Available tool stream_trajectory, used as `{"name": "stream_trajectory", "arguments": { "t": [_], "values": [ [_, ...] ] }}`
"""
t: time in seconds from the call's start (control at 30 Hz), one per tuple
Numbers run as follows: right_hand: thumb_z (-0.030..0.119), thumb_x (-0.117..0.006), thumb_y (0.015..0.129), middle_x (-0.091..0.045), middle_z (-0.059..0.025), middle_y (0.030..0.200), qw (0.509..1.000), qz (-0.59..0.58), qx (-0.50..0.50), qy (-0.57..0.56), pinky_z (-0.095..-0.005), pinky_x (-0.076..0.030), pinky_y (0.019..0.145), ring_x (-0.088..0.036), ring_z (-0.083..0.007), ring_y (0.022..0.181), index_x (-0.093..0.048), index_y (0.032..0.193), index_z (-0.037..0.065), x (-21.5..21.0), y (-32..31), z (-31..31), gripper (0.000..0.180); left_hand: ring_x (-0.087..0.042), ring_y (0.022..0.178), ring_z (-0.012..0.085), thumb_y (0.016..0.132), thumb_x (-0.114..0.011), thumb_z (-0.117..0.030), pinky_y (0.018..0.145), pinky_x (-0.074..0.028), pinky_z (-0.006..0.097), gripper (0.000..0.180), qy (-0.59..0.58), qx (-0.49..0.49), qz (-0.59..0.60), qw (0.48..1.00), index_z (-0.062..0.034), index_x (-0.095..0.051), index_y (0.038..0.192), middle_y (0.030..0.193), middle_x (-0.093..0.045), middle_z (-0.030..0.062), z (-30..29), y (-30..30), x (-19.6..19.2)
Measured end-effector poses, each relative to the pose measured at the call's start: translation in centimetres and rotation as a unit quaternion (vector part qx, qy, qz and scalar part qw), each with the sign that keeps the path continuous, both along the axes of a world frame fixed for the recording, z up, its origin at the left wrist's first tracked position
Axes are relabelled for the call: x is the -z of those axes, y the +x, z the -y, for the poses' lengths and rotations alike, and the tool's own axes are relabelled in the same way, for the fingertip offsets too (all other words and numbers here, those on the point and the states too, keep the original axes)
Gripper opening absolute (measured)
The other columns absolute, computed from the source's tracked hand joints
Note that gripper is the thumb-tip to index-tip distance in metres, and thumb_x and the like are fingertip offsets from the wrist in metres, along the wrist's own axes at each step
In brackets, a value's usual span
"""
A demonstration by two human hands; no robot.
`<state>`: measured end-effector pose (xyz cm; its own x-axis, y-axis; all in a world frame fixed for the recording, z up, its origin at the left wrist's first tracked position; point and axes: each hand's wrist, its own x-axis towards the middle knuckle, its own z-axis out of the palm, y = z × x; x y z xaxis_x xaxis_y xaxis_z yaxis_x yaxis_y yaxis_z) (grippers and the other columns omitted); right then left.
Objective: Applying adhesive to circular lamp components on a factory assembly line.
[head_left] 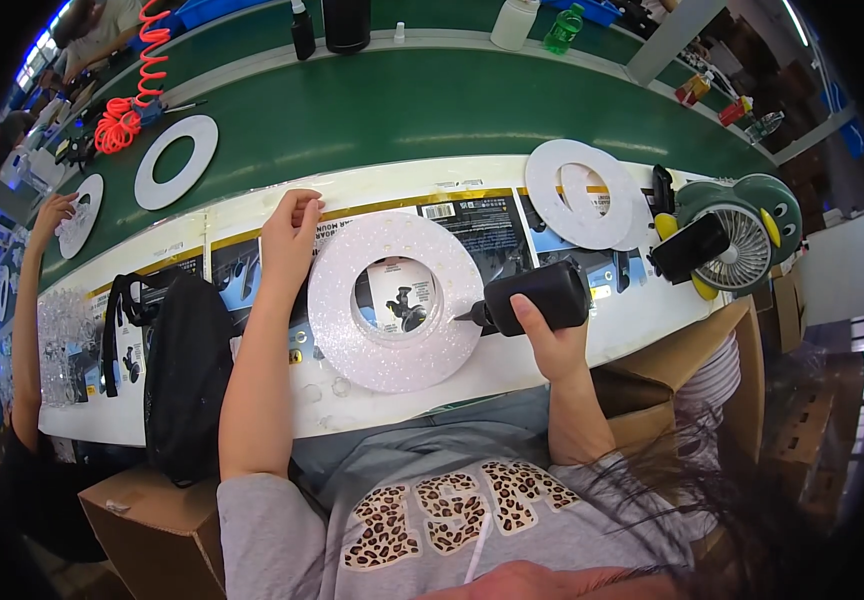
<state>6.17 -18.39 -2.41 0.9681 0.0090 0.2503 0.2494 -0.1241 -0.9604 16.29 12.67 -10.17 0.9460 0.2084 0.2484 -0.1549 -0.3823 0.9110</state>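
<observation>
A glittery white ring [347, 345] lies flat in front of me, with a picture of a black device showing through its hole. My right hand [550, 345] grips a black squeeze bottle [542, 300] with a narrow nozzle. The bottle is tipped sideways, its tip at the ring's right side, close over or touching the surface. Beside the ring's upper left edge is my left hand [292, 228], fingers curled in. Whether anything small sits in those fingers is hidden.
Two overlapping white rings [547, 210] lie to the right, near a green fan [732, 250]. A black bag [187, 380] stands left of me; beyond it is a co-worker's arm [27, 310] with clear plastic parts [64, 345]. Another white ring [204, 150] lies far left. Cardboard boxes [692, 350] flank me.
</observation>
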Motion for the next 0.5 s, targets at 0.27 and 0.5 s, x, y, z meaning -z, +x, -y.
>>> {"name": "stream_trajectory", "arguments": {
  "t": [0.27,0.5],
  "values": [
    [0.007,-0.067,0.084,-0.064,-0.005,0.094,0.999,0.033,-0.008,-0.006,-0.0263,-0.049,0.076,-0.06,-0.0124,0.083,-0.062,0.101,0.001,0.0,-1.2,0.6,0.019,-0.065,0.082,0.0163,0.092,-0.054,-0.013,0.077,-0.05,0.027,0.016,0.003,-0.002,0.003,1.0,-0.0008,-0.06,0.101,0.089,-0.068,0.0108,0.0,-0.1,0.2],
    [0.008,-0.073,0.076,-0.068,-0.0101,0.079,0.997,0.056,-0.048,-0.007,-0.0247,-0.05,0.064,-0.065,-0.0144,0.07,-0.066,0.091,-0.004,-0.6,-2.4,-0.9,0.02,-0.063,0.085,0.014,0.094,-0.051,-0.01,0.078,-0.049,0.025,0.016,0.009,0.001,-0.012,1.0,0.0001,-0.059,0.104,0.093,-0.066,0.0103,-0.1,-0.1,0.0]
  ]
}}
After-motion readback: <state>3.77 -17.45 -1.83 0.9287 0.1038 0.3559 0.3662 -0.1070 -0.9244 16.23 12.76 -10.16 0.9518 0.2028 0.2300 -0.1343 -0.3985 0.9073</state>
